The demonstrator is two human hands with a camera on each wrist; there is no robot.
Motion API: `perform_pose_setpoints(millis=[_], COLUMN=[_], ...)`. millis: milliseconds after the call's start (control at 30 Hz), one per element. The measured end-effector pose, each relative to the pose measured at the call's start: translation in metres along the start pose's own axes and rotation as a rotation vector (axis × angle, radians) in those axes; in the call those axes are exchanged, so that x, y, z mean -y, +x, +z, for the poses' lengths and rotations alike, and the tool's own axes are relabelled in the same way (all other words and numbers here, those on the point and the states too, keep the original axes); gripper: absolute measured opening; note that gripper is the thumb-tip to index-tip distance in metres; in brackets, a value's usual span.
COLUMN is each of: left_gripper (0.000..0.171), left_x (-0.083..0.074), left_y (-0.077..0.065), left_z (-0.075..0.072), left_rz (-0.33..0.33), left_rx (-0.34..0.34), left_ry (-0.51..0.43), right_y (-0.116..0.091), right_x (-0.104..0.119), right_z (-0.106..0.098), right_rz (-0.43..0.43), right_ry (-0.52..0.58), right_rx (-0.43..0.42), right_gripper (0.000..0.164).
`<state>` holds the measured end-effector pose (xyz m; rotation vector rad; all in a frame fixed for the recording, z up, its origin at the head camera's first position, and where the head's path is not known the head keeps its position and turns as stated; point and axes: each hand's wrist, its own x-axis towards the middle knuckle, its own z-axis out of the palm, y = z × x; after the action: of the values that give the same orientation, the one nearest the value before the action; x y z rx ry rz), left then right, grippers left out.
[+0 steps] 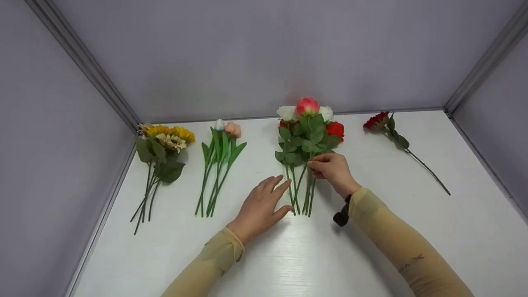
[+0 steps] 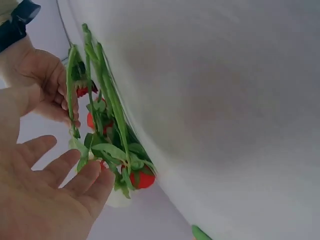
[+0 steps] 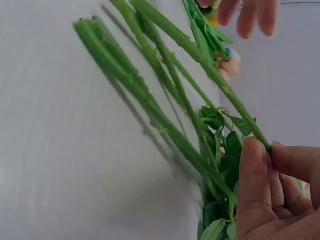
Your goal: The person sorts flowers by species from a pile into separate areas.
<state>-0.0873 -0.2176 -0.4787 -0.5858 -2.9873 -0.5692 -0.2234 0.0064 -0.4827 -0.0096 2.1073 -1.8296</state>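
My right hand (image 1: pixel 333 171) pinches a green flower stem (image 3: pixel 225 90) between thumb and index finger, in line with the pink rose (image 1: pixel 307 107) on top of a bunch. White roses (image 1: pixel 286 112) and red roses (image 1: pixel 335 130) lie around that bloom, above a mass of green leaves (image 1: pixel 293 144). In the right wrist view the pinched stem is raised over the other stems (image 3: pixel 145 100), which fan out toward the table. To the left of the stem ends, my left hand (image 1: pixel 260 206) is held with fingers spread and holds nothing; its palm shows in the left wrist view.
Tulips (image 1: pixel 222 144), white and peach, lie left of the rose bunch. Farther left are yellow and cream sunflowers (image 1: pixel 165 136). A single dark red flower (image 1: pixel 377 120) lies at the right. Grey panels (image 1: pixel 264 57) enclose the white table (image 1: pixel 284 264) at the back and sides.
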Motion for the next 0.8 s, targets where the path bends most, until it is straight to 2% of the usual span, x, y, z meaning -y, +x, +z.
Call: perform_pose_setpoints(millis=[100, 300, 500, 667, 800], left_gripper=[0.071, 0.073, 0.072, 0.072, 0.073], left_x=[0.006, 0.009, 0.003, -0.006, -0.018], left_y=[-0.005, -0.01, -0.006, 0.0, 0.009], left_z=[-0.001, 0.002, 0.003, 0.004, 0.008], left_rz=[0.038, 0.057, 0.076, 0.116, 0.162], left_rx=[0.042, 0.085, 0.091, 0.079, 0.072], left_ry=[0.08, 0.064, 0.06, 0.098, 0.166], right_y=[0.004, 0.007, 0.003, 0.001, 0.002], right_x=[-0.004, -0.006, -0.006, -0.007, -0.007], right_z=[0.0, 0.001, -0.007, -0.032, -0.066], right_rz=[0.016, 0.017, -0.004, -0.017, -0.006], right_ry=[-0.045, -0.1, -0.094, -0.102, -0.205], right_rx=[0.001, 0.008, 0.014, -0.004, -0.068], right_gripper=[0.031, 0.026, 0.03, 0.033, 0.033])
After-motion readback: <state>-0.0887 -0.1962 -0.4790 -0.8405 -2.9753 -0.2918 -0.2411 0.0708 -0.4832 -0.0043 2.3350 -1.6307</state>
